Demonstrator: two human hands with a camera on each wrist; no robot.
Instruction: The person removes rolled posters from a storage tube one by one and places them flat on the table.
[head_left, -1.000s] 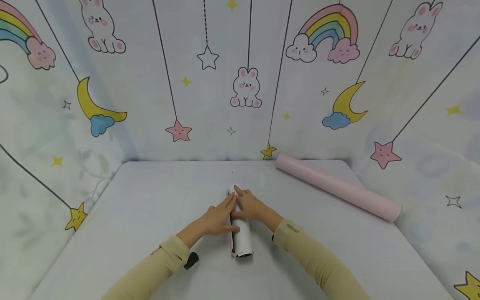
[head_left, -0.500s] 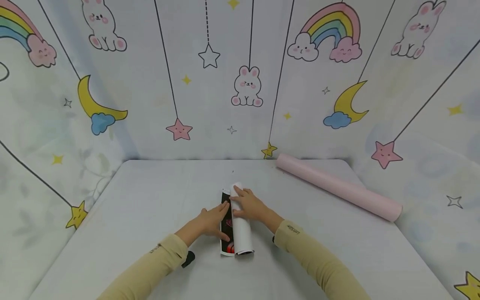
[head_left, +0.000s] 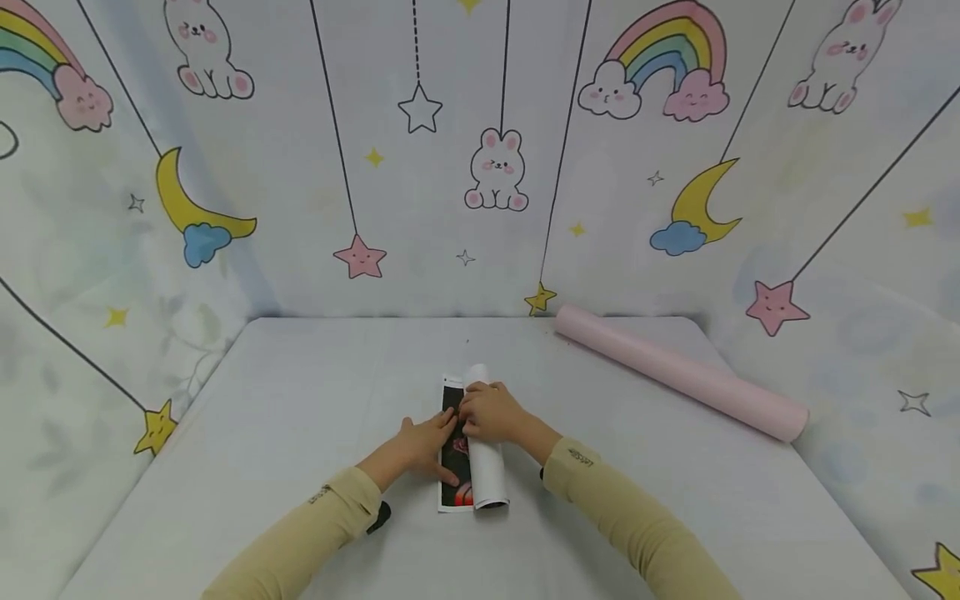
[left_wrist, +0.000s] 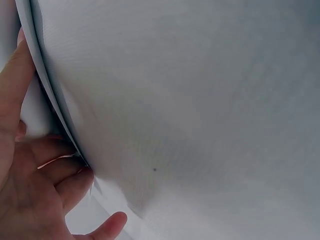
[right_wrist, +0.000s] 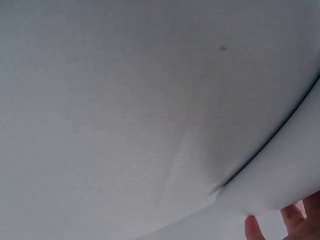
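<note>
A white-backed poster (head_left: 490, 475) lies partly rolled in the middle of the table. Its left strip lies flat and shows a dark print with red and pink patches (head_left: 463, 493). My left hand (head_left: 422, 448) rests on that strip with its fingers and thumb spread. In the left wrist view, the fingers of the left hand (left_wrist: 30, 195) reach along the poster's edge (left_wrist: 50, 82). My right hand (head_left: 492, 412) holds the upper part of the roll, fingers curled over its left side. In the right wrist view, only a few fingertips (right_wrist: 253, 227) show beside the white roll (right_wrist: 287, 165).
A long pale pink roll (head_left: 675, 371) lies slantwise at the back right of the white table (head_left: 322, 375). A small black object (head_left: 381, 518) shows by the left sleeve. Behind stands a backdrop (head_left: 435, 200) printed with rabbits, stars and rainbows.
The left hand has shifted left from the roll onto the strip, and the dark print has come into view. The right hand's fingers have drawn in and curled over the roll.
</note>
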